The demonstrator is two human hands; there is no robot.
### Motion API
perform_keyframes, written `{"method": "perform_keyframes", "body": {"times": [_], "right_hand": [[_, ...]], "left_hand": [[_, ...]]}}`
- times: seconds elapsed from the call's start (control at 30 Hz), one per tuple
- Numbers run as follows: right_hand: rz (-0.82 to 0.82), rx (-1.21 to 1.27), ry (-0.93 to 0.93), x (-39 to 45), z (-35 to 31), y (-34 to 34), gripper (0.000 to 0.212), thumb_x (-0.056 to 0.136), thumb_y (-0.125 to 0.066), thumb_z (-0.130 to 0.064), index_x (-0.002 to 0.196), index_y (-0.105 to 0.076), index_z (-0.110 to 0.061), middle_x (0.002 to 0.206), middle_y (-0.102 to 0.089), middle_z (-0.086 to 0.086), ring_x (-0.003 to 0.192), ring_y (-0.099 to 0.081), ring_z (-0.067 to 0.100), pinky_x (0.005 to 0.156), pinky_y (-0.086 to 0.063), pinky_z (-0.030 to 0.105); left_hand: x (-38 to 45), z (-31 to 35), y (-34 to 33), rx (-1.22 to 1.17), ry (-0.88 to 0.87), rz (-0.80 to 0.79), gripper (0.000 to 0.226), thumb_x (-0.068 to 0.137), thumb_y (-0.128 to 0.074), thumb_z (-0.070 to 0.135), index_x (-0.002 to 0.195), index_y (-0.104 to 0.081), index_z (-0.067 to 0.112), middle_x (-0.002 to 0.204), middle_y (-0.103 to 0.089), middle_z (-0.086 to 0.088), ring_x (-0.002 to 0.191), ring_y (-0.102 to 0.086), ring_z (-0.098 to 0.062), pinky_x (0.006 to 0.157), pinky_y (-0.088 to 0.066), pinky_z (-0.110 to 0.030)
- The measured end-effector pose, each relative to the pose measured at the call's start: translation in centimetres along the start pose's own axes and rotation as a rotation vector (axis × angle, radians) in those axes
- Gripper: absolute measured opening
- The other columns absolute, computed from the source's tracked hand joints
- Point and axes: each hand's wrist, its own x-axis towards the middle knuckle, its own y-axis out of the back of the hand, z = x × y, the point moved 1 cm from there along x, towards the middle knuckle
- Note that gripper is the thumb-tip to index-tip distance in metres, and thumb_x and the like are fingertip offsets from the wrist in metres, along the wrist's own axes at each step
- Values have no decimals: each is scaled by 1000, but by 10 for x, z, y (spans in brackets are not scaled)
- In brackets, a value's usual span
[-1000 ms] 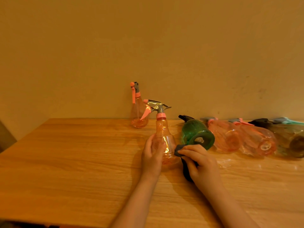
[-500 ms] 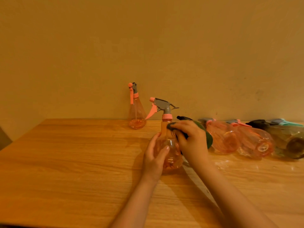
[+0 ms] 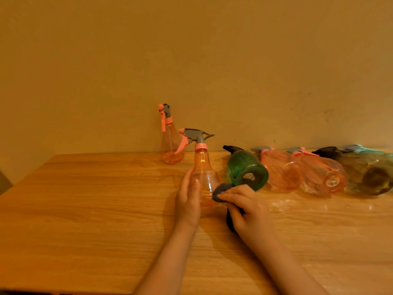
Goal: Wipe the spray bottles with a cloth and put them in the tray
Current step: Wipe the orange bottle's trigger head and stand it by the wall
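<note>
Bottle wiping on the wood table [image 3: 85, 209], orange one standing mid-table.

Left hand [image 3: 188, 201] cups the orange bottle [image 3: 205, 177] from the left, its fingers curled round the body, while the right hand [image 3: 246, 207] has its fingers clamped on a dark cloth [image 3: 220, 191], pressed against the bottle's lower right side. Second orange bottle [image 3: 170, 143] stands farther back by the wall. To the right a green bottle [image 3: 244, 167] lies on its side, with more bottles lying in a row past it.

Wide bare table [image 3: 85, 209] on the left — open passage; on the right a row of lying bottles [image 3: 297, 173] blocks the wall side.
</note>
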Motion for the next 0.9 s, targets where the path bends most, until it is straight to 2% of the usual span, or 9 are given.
{"method": "perform_keyframes", "body": {"times": [0.07, 0.17, 0.27, 0.33, 0.47, 0.63, 0.73, 0.8, 0.9], "right_hand": [[1, 8, -3, 0, 1, 0, 29, 71, -62, 6, 92, -73, -11, 91, -61, -7, 88, -55, 3, 81, -43, 10], [2, 13, -23, 0, 3, 2, 30, 72, -62, 7, 92, -73, -11, 90, -63, -4, 89, -55, 2, 81, -44, 11], [-2, 13, -13, 0, 2, 2, 30, 72, -62, 6, 93, -73, -12, 91, -62, -7, 89, -55, 2, 81, -44, 11], [7, 8, -7, 0, 2, 1, 30, 72, -61, 6, 93, -73, -12, 91, -62, -8, 89, -55, 2, 81, -44, 12], [25, 50, -92, 1, 5, -1, 31, 71, -63, 8, 91, -74, -13, 90, -60, -13, 88, -56, 2, 82, -43, 9], [27, 119, -167, 1, 6, -1, 23, 74, -63, -3, 90, -74, -15, 89, -64, -10, 89, -59, 1, 82, -44, 10], [64, 175, -218, 3, 5, 1, 23, 75, -63, -7, 90, -72, -20, 89, -65, -11, 88, -60, 0, 81, -45, 10], [99, 251, -259, 6, 4, 3, 21, 75, -65, -5, 87, -71, -21, 88, -66, -12, 86, -62, -1, 79, -45, 10], [136, 348, -350, 11, 6, 7, 31, 77, -68, 5, 84, -71, -25, 84, -69, -14, 85, -63, -2, 77, -44, 9]], "left_hand": [[-2, -1, 0, 29, -4, -13, 43, 89, -48, 44, 130, -45, 35, 133, -54, 0, 122, -53, -18, 100, -47, -38], [-5, 2, -1, 92, -14, -65, 60, 78, -58, 53, 133, -39, 38, 127, -54, 10, 115, -54, -3, 90, -48, -22], [-5, 5, 0, 94, -21, -55, 57, 81, -72, 32, 127, -40, 40, 123, -54, 9, 108, -54, 0, 82, -47, -17], [-5, 4, 1, 77, -15, -40, 54, 84, -69, 20, 128, -42, 36, 123, -54, 7, 106, -54, -1, 85, -48, -21], [-3, 4, 2, 59, -28, -24, 46, 89, -63, 16, 127, -44, 34, 125, -55, 4, 111, -55, -10, 94, -48, -33], [-5, 2, 2, 28, -7, -30, 53, 75, -58, 38, 126, -46, 36, 126, -58, 4, 115, -57, -15, 97, -48, -40], [-7, 3, -1, 60, -13, -83, 54, 75, -65, 39, 124, -44, 37, 117, -57, 16, 104, -58, 5, 88, -50, -20], [-7, 4, -2, 77, -22, -117, 53, 81, -73, 27, 124, -43, 35, 114, -55, 20, 97, -56, 14, 78, -48, -9], [-6, 4, -2, 68, -11, -151, 49, 85, -67, 15, 122, -44, 38, 118, -56, 15, 103, -55, 5, 79, -48, -15]]}}
